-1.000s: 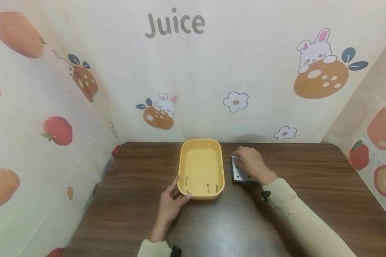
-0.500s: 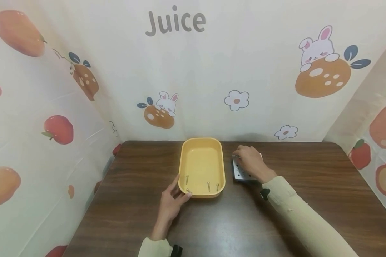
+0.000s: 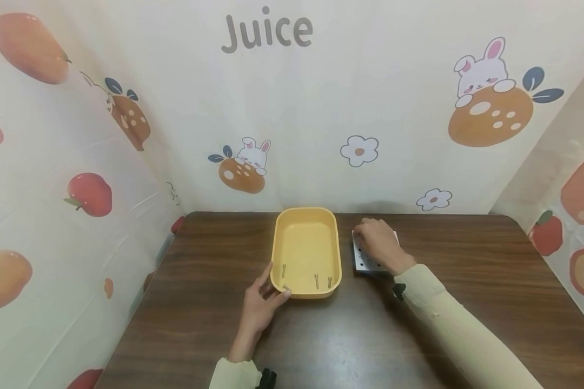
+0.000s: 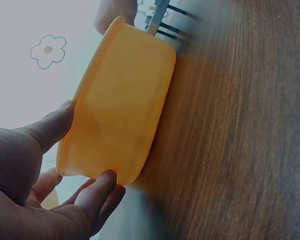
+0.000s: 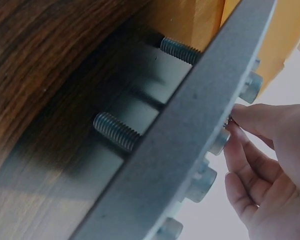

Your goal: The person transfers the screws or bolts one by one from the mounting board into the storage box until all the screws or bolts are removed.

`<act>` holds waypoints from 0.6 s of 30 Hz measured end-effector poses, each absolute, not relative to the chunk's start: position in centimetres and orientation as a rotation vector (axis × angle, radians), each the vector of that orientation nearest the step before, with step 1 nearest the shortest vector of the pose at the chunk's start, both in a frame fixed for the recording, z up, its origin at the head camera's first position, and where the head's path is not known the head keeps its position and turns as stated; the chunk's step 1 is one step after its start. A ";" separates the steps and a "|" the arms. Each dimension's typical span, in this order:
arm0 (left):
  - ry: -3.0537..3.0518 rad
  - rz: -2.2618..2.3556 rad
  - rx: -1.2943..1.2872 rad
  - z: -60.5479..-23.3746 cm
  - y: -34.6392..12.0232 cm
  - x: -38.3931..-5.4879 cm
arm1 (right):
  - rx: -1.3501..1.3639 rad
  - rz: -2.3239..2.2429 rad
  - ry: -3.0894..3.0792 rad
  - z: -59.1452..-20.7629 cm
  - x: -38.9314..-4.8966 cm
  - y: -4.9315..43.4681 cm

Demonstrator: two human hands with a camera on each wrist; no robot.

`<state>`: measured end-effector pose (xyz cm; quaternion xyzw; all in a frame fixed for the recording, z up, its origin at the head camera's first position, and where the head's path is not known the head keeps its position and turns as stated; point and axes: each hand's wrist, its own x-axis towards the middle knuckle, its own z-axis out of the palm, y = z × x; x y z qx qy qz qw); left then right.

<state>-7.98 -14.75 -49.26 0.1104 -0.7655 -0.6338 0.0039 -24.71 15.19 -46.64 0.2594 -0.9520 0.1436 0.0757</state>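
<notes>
My left hand (image 3: 259, 309) holds the near left corner of a yellow tray (image 3: 305, 243), thumb on the rim and fingers against the outer wall (image 4: 120, 100). Several small screws (image 3: 316, 281) lie in the tray's near end. Right of it, my right hand (image 3: 382, 246) is over a silver metal plate (image 3: 362, 265) with holes. In the right wrist view, thumb and forefinger pinch a small screw (image 5: 228, 120) at the plate's top face, mostly hidden by the fingertips. Socket-head bolts (image 5: 202, 184) stand in the plate, and their threaded shanks (image 5: 116, 132) stick out below it.
The brown wooden table (image 3: 199, 259) bears the tray and plate side by side near its back edge. A printed cloth (image 3: 292, 108) hangs behind the table and along both sides.
My right fingers have shifted slightly over the plate, the thumb now tucked behind the hand. The left hand stays on the tray. The head view has tilted a little.
</notes>
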 end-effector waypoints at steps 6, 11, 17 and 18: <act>-2.396 -1.994 0.347 -49.3 -14.8 -8.0 | 0.721 0.423 -2.880 -46.8 -24.9 14.8; -2.410 -1.978 0.365 -49.1 -14.7 -8.0 | 0.708 0.421 -2.858 -46.9 -25.0 14.5; -2.401 -1.989 0.387 -49.0 -14.7 -8.0 | 0.755 0.403 -2.828 -47.1 -25.2 14.6; -2.399 -1.992 0.387 -49.0 -14.7 -8.0 | 0.765 0.396 -2.823 -47.1 -25.2 14.6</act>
